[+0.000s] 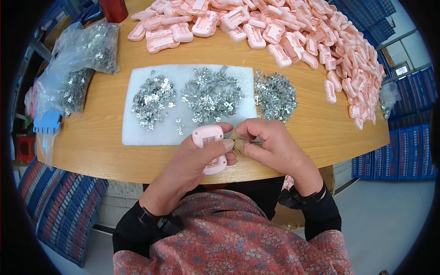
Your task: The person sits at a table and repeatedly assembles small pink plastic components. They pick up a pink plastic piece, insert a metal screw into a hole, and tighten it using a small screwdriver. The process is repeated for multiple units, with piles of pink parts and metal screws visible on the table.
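A pale pink plastic housing [209,136] with a recessed compartment lies in my left hand [195,156], its thumb across the face and the fingers behind it. Close by the housing's right edge is my right hand [270,144], with thumb and forefinger pinched together. Tan coverings wrap those fingertips, and whatever sits between them is too small or hidden to make out. Just beyond both hands, a white foam sheet [183,140] bears a left heap of small metal clips [153,101] and a middle heap [213,96]. Another heap of clips [276,98] rests on the wood beside the sheet.
A large pile of pink housings [293,32] covers the far and right side of the wooden table [321,123]. Clear bags of metal parts [75,89], a blue plastic piece [47,122] and a red container [113,10] stand left. Blue racks [394,153] flank the table.
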A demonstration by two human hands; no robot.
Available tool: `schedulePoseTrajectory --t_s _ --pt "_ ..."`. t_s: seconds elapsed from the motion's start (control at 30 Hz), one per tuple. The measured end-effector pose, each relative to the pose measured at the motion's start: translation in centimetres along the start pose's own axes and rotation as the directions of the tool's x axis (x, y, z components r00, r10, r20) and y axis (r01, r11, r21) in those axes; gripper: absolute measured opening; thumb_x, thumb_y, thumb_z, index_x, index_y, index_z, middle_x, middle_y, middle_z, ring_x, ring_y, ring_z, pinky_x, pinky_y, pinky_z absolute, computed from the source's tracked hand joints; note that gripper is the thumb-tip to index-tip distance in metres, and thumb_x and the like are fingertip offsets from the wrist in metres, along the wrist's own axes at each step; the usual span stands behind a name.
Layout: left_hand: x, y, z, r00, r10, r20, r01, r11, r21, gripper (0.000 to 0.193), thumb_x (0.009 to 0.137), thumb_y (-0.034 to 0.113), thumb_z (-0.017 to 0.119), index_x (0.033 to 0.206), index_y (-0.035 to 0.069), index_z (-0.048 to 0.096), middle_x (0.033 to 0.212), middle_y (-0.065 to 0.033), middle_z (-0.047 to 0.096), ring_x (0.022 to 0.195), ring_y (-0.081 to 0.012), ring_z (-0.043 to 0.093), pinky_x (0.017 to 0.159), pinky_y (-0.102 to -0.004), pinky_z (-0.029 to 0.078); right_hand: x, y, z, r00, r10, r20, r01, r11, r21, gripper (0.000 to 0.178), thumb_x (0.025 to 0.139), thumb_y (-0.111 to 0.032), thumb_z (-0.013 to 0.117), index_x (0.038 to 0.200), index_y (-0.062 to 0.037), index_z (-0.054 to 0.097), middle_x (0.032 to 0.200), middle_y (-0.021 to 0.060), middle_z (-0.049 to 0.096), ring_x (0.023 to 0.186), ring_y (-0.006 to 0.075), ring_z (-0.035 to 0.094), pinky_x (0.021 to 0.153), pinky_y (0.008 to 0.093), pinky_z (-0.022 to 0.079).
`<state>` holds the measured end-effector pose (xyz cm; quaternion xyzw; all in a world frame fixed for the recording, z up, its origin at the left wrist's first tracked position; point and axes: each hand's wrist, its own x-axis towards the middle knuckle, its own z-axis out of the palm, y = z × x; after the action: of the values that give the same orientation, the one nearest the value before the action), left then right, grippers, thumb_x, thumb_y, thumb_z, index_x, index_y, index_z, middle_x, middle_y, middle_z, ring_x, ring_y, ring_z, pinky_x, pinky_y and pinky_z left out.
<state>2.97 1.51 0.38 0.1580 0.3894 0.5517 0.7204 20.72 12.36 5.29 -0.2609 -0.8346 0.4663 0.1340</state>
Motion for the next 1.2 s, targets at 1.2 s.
schedulePoseTrajectory --t_s 1.2 --pt "0.9 -0.7 0.1 0.997 0.074 0.014 -0.072 0.992 -0.102 0.047 0.089 0.004 0.067 0.132 0.001 0.05 0.097 -0.0069 0.065 0.087 -0.0195 0.068 0.081 -0.0359 0.059 -1.1 0.1 1.7 0.95 0.308 -0.054 -0.254 0.863 0.437 0.013 0.091 -0.008 0.066 0.101 -0.0005 0.063 0.084 -0.0035 0.06 0.076 0.0036 0.052 0.07 0.021 0.044"
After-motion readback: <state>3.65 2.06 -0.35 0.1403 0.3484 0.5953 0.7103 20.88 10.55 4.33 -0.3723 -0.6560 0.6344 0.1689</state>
